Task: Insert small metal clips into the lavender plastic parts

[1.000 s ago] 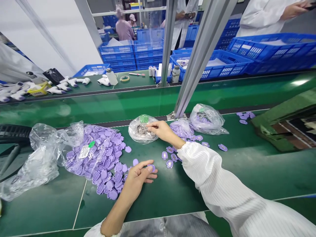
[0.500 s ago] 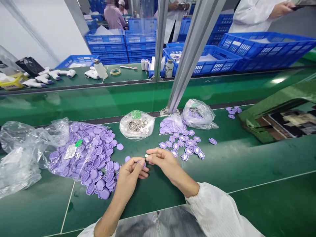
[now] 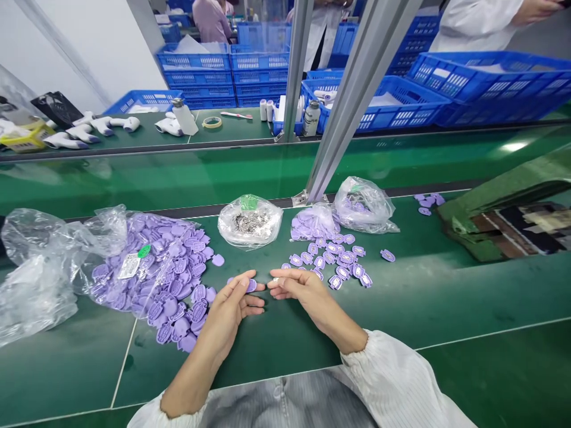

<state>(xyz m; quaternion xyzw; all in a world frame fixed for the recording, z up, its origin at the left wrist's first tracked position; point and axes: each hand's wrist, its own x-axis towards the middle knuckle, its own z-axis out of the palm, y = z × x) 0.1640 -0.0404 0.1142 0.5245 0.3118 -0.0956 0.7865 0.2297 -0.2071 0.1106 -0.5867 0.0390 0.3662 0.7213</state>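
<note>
Purple part point(image 3: 251, 286), a single one, sits between thumb and index finger of the left hand point(image 3: 228, 309), raised above the green table point(image 3: 285, 342); those two fingertips are closed on it while the other fingers spread loosely. Just across a narrow gap, the right hand point(image 3: 310, 294) pinches one small pale piece point(image 3: 275, 280) with thumb and forefinger together; it is so small and half covered that its exact shape cannot be told. The step in hand looks like bringing that piece to the part, and the next move would seem to call for a steady left pinch and careful lining-up from the right. Behind the hands lies one clear bag point(image 3: 226, 227) of small metal pieces point(image 3: 250, 223), too many to count. To the left is one large heap of purple parts point(image 3: 176, 270), partly under crumpled clear plastic point(image 3: 42, 285), with one loose part point(image 3: 218, 260) at its edge. To the right, about twenty purple parts with metallic centres point(image 3: 343, 273) lie spread, plus one standing apart point(image 3: 388, 255). Past them are two clear bags of purple parts point(image 3: 382, 221) and, near one green machine point(image 3: 464, 217), a group of about half a dozen point(image 3: 425, 211). Beyond the barrier stand two bottles point(image 3: 311, 119) and one roll of tape point(image 3: 212, 122).
</note>
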